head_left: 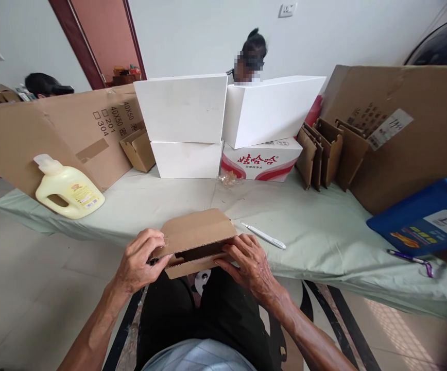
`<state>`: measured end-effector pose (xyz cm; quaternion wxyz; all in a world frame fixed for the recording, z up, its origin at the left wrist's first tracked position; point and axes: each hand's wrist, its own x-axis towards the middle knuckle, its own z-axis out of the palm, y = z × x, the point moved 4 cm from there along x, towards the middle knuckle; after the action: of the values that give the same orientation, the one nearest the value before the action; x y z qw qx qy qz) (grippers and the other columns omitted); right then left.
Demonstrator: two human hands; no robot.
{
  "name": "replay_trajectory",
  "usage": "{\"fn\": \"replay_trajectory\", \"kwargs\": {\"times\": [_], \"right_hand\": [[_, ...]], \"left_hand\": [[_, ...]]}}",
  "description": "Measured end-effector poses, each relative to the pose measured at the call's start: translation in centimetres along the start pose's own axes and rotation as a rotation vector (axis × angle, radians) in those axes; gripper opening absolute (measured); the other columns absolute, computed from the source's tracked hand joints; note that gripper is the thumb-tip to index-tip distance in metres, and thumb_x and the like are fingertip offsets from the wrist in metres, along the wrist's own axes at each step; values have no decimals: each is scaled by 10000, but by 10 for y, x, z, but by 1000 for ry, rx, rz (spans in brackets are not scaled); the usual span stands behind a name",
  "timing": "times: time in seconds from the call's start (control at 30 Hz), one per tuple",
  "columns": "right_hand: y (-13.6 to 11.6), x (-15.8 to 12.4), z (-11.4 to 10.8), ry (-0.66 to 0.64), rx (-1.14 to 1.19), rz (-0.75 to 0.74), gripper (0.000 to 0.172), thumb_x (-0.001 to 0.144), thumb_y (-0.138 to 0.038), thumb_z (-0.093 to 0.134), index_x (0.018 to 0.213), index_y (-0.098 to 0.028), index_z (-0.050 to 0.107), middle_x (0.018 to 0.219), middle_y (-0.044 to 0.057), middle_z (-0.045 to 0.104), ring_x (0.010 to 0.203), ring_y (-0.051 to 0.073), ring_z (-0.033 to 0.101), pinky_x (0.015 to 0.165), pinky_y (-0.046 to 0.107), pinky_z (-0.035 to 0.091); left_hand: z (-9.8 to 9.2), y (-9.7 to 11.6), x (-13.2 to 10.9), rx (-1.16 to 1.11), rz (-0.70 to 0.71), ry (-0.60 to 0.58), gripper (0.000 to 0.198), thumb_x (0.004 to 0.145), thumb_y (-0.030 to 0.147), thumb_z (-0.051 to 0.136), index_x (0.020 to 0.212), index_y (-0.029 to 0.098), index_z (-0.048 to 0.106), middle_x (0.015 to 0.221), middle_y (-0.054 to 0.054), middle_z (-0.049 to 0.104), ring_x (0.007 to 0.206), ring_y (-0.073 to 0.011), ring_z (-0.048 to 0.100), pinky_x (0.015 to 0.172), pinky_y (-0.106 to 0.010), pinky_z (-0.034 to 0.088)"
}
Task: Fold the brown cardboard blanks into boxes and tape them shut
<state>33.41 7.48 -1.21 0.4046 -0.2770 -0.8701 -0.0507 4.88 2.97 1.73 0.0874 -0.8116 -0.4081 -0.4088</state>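
Brown corrugated cardboard forms the small, partly open box (200,225) we see just below the frame's centre. Our left hand (140,260) has its grip closed on one end; our right hand (248,263) grips the other. We find a slim white pen-shaped tool (264,236) right of centre, on the bench (308,226) draped in pale green cloth.

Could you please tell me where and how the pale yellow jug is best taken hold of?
The yellow jug is probably best gripped by its handle, coming from the left with the left hand: the loop's opening lies on that side, while the large cardboard box stands close behind. That hand now holds the small carton.
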Motion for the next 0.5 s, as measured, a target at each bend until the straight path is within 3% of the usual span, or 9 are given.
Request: {"fn": "replay_trajectory", "kwargs": {"times": [0.23,0.5], "right_hand": [[-4,-11,2,1,-2,16,189,1103,-295,674,953,-220,588,896,46,678,812,216,540,763,373,401],[-5,0,1,-18,15,49,207,1117,-322,658,944,-230,591,897,35,708,795,208,606,760,377,414]], "left_hand": [[-6,1,-3,-78,-31,58,259,891,22,731,1022,215,617,1001,-79,731,968,-225,770,854,-334,623],[-14,-2,4,-110,-72,88,241,897,69,775,1017,219,630,1019,-65,752,949,-205,768,855,-314,592]]}}
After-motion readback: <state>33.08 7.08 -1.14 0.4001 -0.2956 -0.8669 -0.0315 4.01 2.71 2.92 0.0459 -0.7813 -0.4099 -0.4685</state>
